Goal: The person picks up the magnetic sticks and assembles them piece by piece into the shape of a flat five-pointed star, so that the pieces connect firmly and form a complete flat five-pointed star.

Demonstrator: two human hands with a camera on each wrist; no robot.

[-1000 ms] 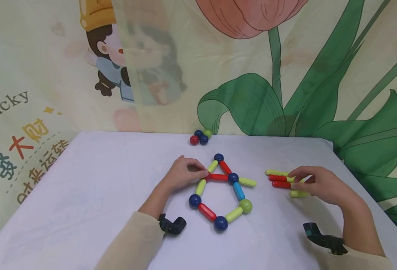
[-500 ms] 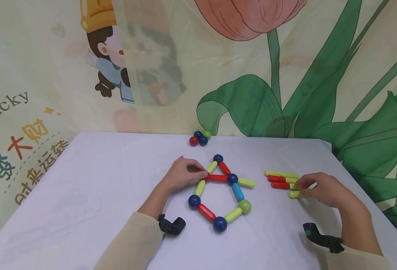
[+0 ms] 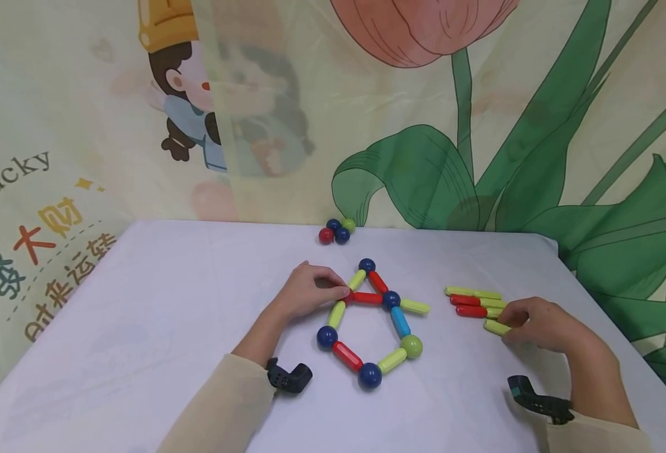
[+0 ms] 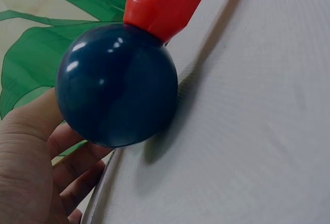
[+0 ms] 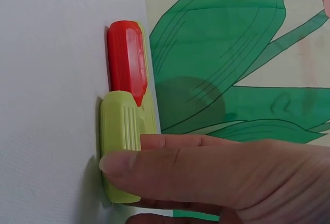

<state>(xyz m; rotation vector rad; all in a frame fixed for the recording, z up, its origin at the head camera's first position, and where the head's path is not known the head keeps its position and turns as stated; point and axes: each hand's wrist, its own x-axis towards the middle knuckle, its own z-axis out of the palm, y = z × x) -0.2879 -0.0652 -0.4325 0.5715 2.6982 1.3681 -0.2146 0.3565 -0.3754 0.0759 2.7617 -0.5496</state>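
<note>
A frame of magnetic sticks and balls lies on the white table, a triangle above a larger loop. My left hand (image 3: pixel 309 290) pinches the mostly covered red ball (image 3: pixel 349 294) where the two shapes meet on the left. In the left wrist view, a blue ball (image 4: pixel 116 84) with a red stick (image 4: pixel 167 2) stands in front of that hand, hiding its fingertips. Off to the right, my right hand (image 3: pixel 542 324) pinches a yellow-green stick (image 5: pixel 121 126) between thumb and fingers. It lies lowest in a group of sticks, beside a red stick (image 5: pixel 127 56).
Several loose balls (image 3: pixel 341 235) cluster at the table's back edge. A yellow-green stick (image 3: pixel 415 306) juts right from the frame's blue ball (image 3: pixel 391 299). Behind the table (image 3: pixel 197 302) hangs a printed cloth (image 3: pixel 276 201).
My right hand has shifted down from the upper sticks to the lowest yellow-green one and now pinches it. My left hand stays at the red ball.
</note>
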